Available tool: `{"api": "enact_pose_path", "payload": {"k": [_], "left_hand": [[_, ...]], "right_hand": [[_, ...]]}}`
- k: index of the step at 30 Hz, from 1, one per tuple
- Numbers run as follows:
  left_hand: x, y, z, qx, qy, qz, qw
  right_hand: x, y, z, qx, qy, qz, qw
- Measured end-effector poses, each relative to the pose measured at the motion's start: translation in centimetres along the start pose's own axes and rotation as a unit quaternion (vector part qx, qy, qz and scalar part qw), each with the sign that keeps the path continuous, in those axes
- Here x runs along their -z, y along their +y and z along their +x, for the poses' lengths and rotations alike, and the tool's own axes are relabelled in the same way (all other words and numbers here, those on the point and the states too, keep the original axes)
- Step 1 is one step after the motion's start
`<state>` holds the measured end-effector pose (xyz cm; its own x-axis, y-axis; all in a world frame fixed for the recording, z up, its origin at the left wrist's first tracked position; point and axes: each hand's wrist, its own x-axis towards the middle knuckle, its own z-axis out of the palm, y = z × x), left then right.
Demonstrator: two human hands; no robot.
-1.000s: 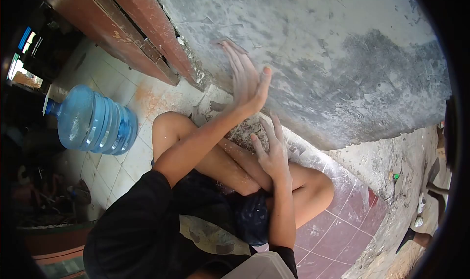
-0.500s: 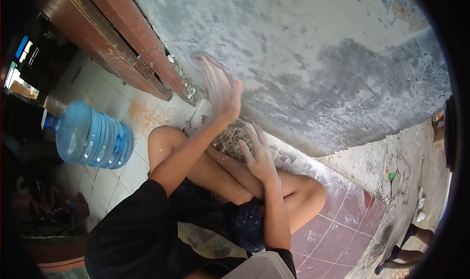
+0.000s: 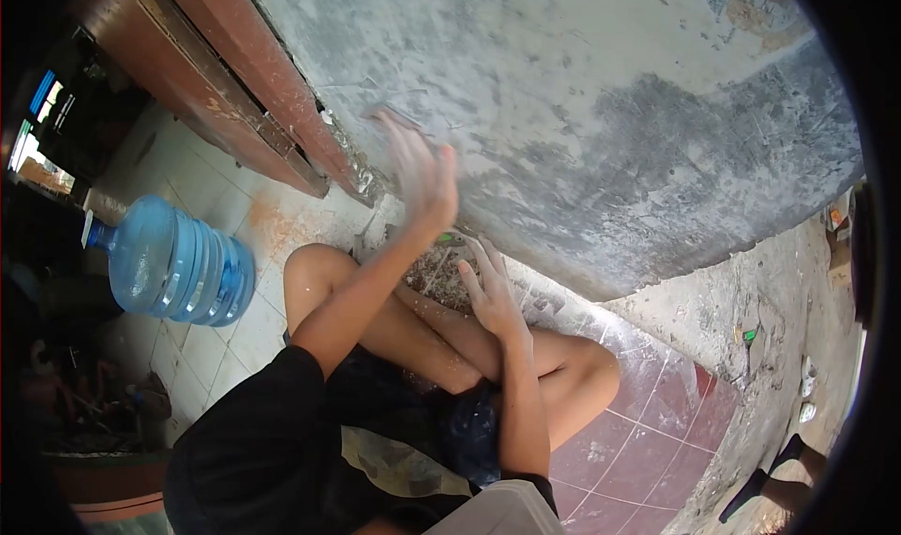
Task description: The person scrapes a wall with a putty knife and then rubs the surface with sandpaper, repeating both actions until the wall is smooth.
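My left hand (image 3: 424,183), coated in pale dust and slightly blurred, lies flat against the plastered wall (image 3: 554,131). Under its fingers a thin grey sheet that looks like sandpaper (image 3: 402,116) shows a dark edge. Lower down, my right hand (image 3: 495,296) is held with fingers apart and holds nothing. It is in front of my crossed legs, its fingertips near the foot of the wall. A small green object (image 3: 450,238) lies on the dusty floor just left of those fingertips, partly hidden.
A blue water jug (image 3: 178,261) lies on white tiles at left. The reddish-brown door frame (image 3: 272,94) borders the wall. Dusty red tiles (image 3: 624,450) extend to my right; a green-marked item (image 3: 748,336) lies on the concrete beyond. Another person's feet (image 3: 774,474) are at lower right.
My left hand has shifted slightly left and down along the wall with the sheet. My right hand has moved only a little, its fingers still apart.
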<state>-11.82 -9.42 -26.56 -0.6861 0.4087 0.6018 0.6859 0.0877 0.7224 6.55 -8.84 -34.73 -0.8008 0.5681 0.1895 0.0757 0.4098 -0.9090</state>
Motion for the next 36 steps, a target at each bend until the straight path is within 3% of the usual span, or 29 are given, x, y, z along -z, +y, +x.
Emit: {"api": "enact_pose_path", "payload": {"k": [2, 4, 7, 10, 14, 17, 21, 25, 28, 32, 34, 36], "left_hand": [[2.0, 1.3, 4.7, 0.031, 0.097, 0.036, 0.994], [4.2, 0.0, 8.8, -0.097, 0.122, 0.153, 0.976], [8.2, 3.1, 12.5, -0.17, 0.082, 0.219, 0.957], [6.0, 2.6, 10.2, -0.234, 0.083, 0.208, 0.946], [3.0, 1.1, 0.9, -0.221, -0.072, 0.212, 0.949], [5.5, 2.4, 4.6, -0.228, -0.056, 0.255, 0.938], [10.5, 6.9, 16.3, -0.257, 0.078, 0.168, 0.948], [15.2, 11.0, 25.4, -0.311, 0.124, 0.208, 0.919], [15.8, 12.3, 26.9, -0.315, 0.121, 0.164, 0.927], [13.4, 10.2, 23.2, -0.347, 0.153, 0.194, 0.905], [13.3, 10.3, 21.3, -0.338, 0.09, 0.225, 0.909], [14.6, 11.3, 23.1, -0.335, 0.104, 0.264, 0.899]], "right_hand": [[0.0, 0.5, -0.9, -0.011, 0.0, -0.031, 0.999], [0.4, 0.1, -1.2, -0.026, -0.009, -0.064, 0.998], [0.2, 0.7, -0.1, 0.004, -0.002, -0.107, 0.994], [-0.1, 0.4, 0.4, 0.002, -0.017, -0.095, 0.995], [0.2, 0.3, 0.2, -0.005, -0.024, -0.087, 0.996], [1.0, -1.1, -0.8, -0.042, -0.01, -0.056, 0.997], [0.6, -0.4, -1.0, -0.036, -0.002, -0.071, 0.997], [0.7, -1.3, -0.6, -0.028, 0.0, -0.06, 0.998], [0.8, -1.8, -0.8, -0.022, -0.014, -0.065, 0.998], [0.3, -1.3, -1.3, -0.014, -0.03, -0.076, 0.997], [0.6, -1.9, -1.5, -0.008, -0.025, -0.07, 0.997], [0.6, -1.9, -1.7, -0.015, -0.029, -0.062, 0.998]]}}
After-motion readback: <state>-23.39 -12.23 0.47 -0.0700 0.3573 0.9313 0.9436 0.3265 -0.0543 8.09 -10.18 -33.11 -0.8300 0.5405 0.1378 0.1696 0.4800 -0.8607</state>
